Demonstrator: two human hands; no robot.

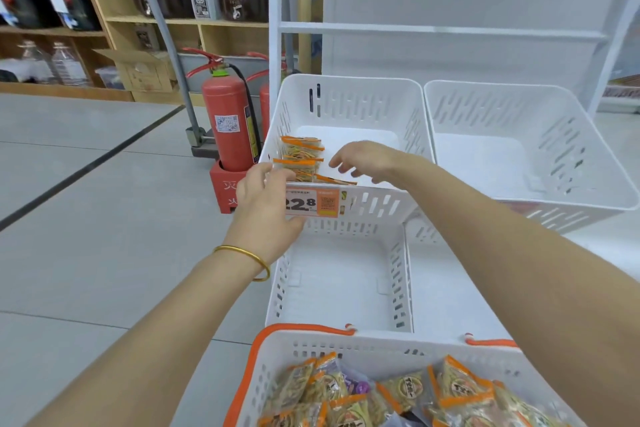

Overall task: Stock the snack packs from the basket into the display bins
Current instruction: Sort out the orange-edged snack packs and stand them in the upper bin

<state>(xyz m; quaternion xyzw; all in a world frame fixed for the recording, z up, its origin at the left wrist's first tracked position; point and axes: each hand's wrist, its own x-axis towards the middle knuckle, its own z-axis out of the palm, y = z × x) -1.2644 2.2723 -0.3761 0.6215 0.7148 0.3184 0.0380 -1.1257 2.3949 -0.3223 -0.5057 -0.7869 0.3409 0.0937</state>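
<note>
A white basket with an orange rim [304, 331] stands at the bottom of the head view, full of orange-edged snack packs [398, 395]. Above it is a white slotted display bin [346, 94] with three of the same packs [301, 149] standing at its front left corner. My left hand [263, 204] lies over the bin's front rim beside the price tag [318, 203], fingertips against the packs. My right hand [363, 159] hovers over the bin floor just right of the packs, fingers loosely spread and holding nothing.
A second white bin [519, 97] sits to the right. Another bin [339, 281] lies on the tier below. A red fire extinguisher [228, 121] stands on the floor at the left, with wooden shelves of bottles behind it.
</note>
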